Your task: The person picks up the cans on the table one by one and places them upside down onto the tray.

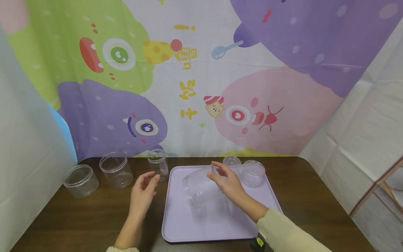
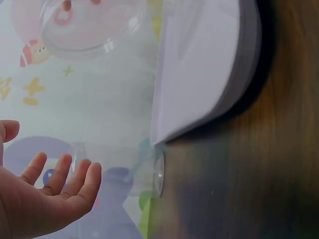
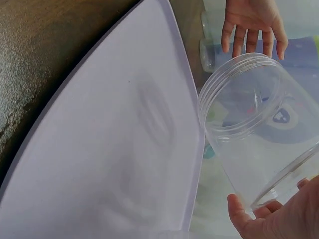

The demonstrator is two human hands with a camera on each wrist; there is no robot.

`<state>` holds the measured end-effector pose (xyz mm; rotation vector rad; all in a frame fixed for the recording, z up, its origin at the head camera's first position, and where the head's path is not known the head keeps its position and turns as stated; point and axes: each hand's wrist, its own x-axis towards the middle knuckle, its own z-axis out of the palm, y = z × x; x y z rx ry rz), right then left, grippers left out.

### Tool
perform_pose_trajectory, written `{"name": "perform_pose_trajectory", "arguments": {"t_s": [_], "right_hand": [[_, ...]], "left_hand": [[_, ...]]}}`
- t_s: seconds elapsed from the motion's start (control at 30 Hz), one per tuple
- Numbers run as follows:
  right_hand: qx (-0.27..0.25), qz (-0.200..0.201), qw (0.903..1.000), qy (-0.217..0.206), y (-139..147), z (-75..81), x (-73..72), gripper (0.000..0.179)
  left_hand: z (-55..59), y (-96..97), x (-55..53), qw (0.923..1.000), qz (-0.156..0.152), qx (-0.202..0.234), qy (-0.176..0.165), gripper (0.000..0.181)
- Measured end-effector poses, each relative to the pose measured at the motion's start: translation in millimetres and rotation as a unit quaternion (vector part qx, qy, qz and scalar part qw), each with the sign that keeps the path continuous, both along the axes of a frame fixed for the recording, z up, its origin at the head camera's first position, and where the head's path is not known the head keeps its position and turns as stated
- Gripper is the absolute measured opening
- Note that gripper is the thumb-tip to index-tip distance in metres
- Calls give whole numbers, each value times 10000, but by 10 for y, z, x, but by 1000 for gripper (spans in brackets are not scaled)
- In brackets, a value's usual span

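My right hand (image 1: 231,187) grips a large clear plastic jar (image 1: 199,190) by its base end, above the lilac tray (image 1: 179,227). The jar lies tilted on its side, its ribbed mouth pointing left; the right wrist view looks partly into its wide opening (image 3: 244,99), and no lid covers it. Apart from the jar, my left hand (image 1: 141,197) hovers left of the tray with nothing in it. Its fingers (image 2: 60,174) are loosely bent in the left wrist view. Just behind that hand stands a slim clear jar (image 1: 158,164).
Two small clear containers, a smaller one (image 1: 232,162) and a wider one (image 1: 253,173), stand at the tray's back right. A tall jar (image 1: 116,171) and a low wide jar (image 1: 80,182) stand at the wooden table's (image 1: 78,224) left. A cartoon-printed curtain (image 1: 195,140) hangs behind.
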<state>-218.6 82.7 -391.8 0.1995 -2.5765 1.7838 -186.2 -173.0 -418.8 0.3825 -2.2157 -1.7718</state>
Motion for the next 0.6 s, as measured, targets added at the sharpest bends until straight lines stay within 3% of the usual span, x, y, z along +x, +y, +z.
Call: {"name": "perform_pose_trajectory", "arguments": {"t_s": [0.23, 0.4, 0.6], "right_hand": [[317, 50, 9993, 197, -11, 12, -20, 49], [389, 53, 9989, 255, -9, 12, -31, 49], [607, 98, 9972, 433, -18, -5, -51, 49]], "left_hand": [[37, -118, -42, 9997, 65, -211, -51, 38], [51, -153, -100, 9980, 170, -601, -18, 39], [103, -179, -186, 9954, 66, -954, -11, 44]]}}
